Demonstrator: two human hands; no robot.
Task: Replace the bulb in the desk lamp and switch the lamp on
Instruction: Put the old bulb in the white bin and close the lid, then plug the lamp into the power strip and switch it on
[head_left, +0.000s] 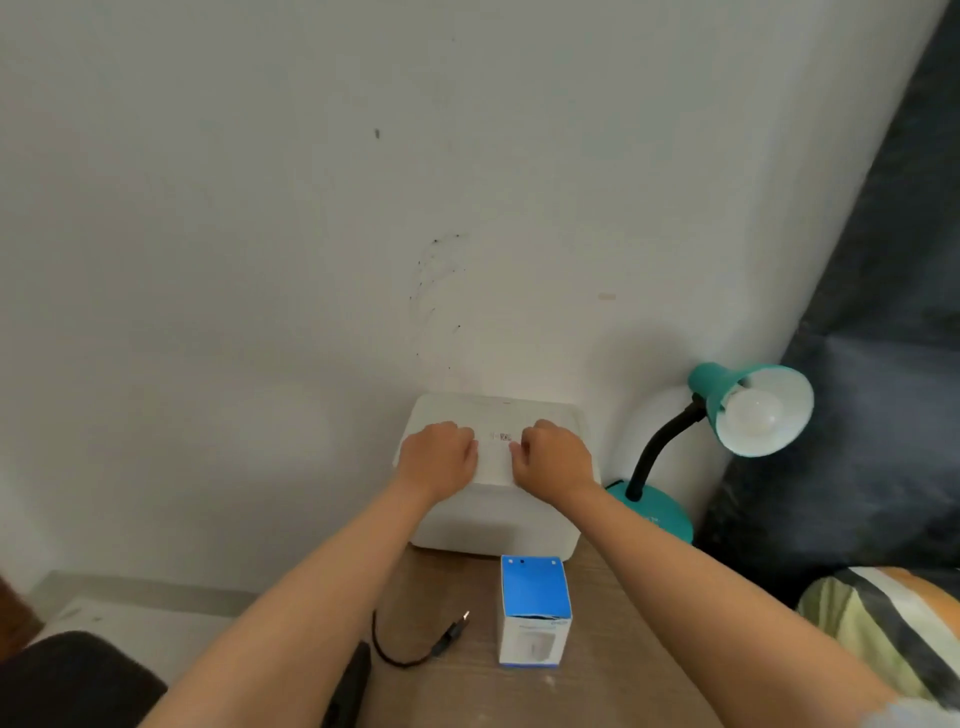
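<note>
Against wall, both hands resting curled on white box (496, 519): left hand (439, 457), right hand (556, 460), grasping nothing. Old bulb (753, 415) sitting in lamp (727, 410) shade, right. Likely light, fragile, smooth; gripping dome gently advised. Blue carton (535, 613) waiting on desk (613, 675).

No legible text; white box (496, 467) sticker blurred.
</note>
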